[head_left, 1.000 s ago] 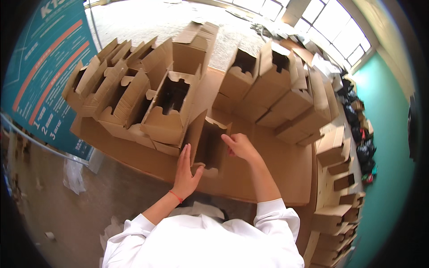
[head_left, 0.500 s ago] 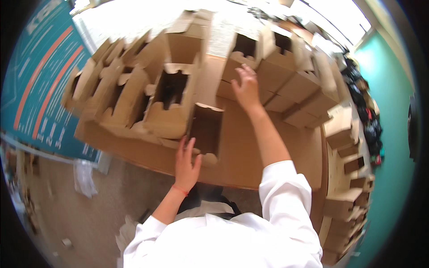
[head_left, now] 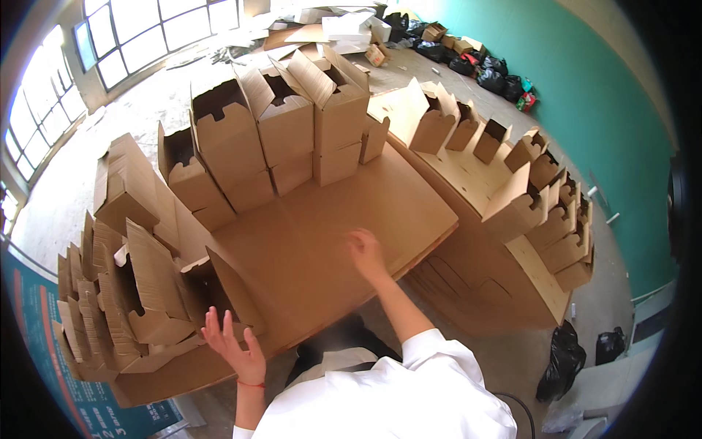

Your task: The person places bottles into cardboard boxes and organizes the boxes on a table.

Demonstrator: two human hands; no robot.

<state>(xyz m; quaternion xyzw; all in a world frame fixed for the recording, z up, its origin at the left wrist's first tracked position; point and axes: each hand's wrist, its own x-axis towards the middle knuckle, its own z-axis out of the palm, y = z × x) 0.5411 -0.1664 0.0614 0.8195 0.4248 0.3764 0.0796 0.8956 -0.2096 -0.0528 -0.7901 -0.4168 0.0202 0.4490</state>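
Note:
My left hand [head_left: 235, 347], with a red string at the wrist, is open with fingers spread. It hovers at the front of an open cardboard box [head_left: 212, 289], the nearest one in the left-hand group; I cannot tell whether a fingertip touches it. Over the bare brown cardboard top [head_left: 307, 249] of the work surface, my right hand [head_left: 367, 254] is held loosely with fingers out and nothing visible in it; it is slightly blurred. Beyond it, open-topped cardboard boxes [head_left: 289, 132] with raised flaps stand on a lower row of boxes.
Further boxes [head_left: 128, 186] stand at the left. Another cardboard-covered surface [head_left: 468, 179] to the right carries several small open boxes [head_left: 537, 208]. Black bags [head_left: 493, 77] line the green wall [head_left: 585, 110]. Another black bag [head_left: 561, 358] lies on the floor at lower right.
The view has swung right, bringing the second surface fully in. My right hand has drawn back from the boxes to over the bare cardboard. My left hand has lifted with fingers spread.

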